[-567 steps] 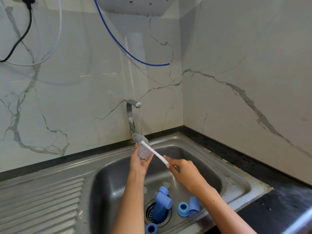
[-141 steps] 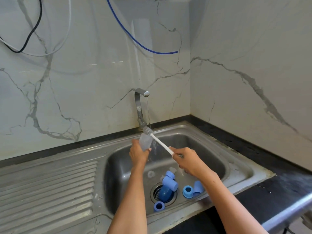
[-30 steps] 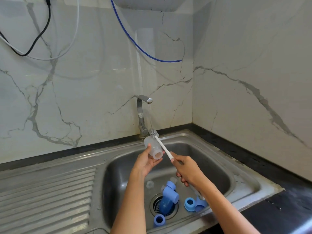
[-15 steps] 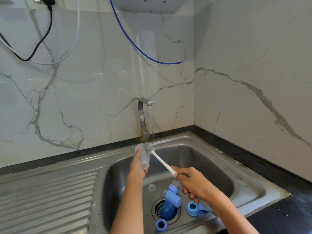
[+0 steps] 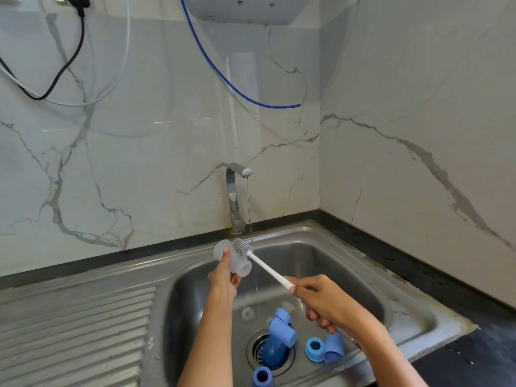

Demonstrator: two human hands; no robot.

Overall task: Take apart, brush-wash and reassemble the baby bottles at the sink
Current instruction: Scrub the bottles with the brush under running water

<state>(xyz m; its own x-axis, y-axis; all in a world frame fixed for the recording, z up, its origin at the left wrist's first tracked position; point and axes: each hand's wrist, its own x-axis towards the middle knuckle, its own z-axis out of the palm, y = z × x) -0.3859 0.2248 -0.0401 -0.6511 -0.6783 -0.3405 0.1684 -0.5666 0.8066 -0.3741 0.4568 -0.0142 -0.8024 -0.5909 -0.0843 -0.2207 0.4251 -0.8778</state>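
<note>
left hand point(image 5: 224, 277) is wrapped around a clear bottle point(image 5: 233, 256), holding it on its side up over the back left of the sink point(image 5: 391, 280), mouth pointing toward the right hand. right hand point(image 5: 321, 303) has its fingers closed tight on the white handle of the brush point(image 5: 265, 268), and the grey bristle head sits right against the bottle's outer wall, on the side nearer the tap point(image 5: 234, 196). a thin stream of water point(image 5: 249, 213) runs down from the tap just past the bristles and into the sink.

down in the sink bottom: a blue bottle point(image 5: 279, 335) lies across the drain point(image 5: 261, 353), a blue ring point(image 5: 315, 349) and a blue cap point(image 5: 333, 351) sit touching each other right of the drain, and another blue ring point(image 5: 262, 377) is at the near edge of the drain. a small clear ring point(image 5: 248, 314) lies on the sink floor behind the drain. the ribbed drainboard point(image 5: 72, 331) runs off left of the sink.
</note>
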